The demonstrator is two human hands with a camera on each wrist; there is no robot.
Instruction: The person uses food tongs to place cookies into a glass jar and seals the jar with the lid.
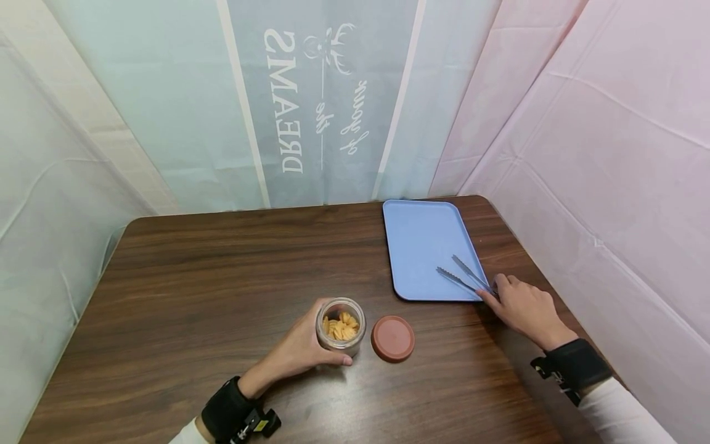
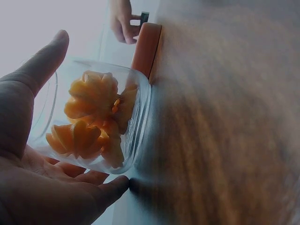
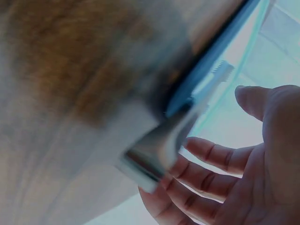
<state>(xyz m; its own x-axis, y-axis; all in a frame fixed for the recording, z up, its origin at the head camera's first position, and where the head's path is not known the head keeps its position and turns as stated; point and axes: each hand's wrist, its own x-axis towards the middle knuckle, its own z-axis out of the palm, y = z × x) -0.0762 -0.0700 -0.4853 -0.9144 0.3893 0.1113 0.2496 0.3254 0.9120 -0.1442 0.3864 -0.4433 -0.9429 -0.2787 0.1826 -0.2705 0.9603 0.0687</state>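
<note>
My left hand [image 1: 305, 345] grips a clear glass jar [image 2: 70, 70], thumb on one side and fingers round the other. Inside the uncovered jar lie several ridged, yellow-orange snack pieces [image 1: 341, 327]. A pair of metal tongs [image 1: 457, 281] with toothed tips lies spread on a blue tray [image 1: 413, 231], its handle end sticking out past the near right corner. At that end is my right hand [image 1: 527, 308]; in the right wrist view its fingers [image 3: 206, 183] reach loosely alongside the handle, while the thumb [image 3: 253, 101] stands away from it.
A round reddish-brown lid [image 1: 393, 338] lies flat on the dark wooden table [image 1: 249, 265], just right of the jar. Printed fabric [image 1: 322, 105] hangs behind the table, and pale cloth [image 1: 621, 154] walls off the right side.
</note>
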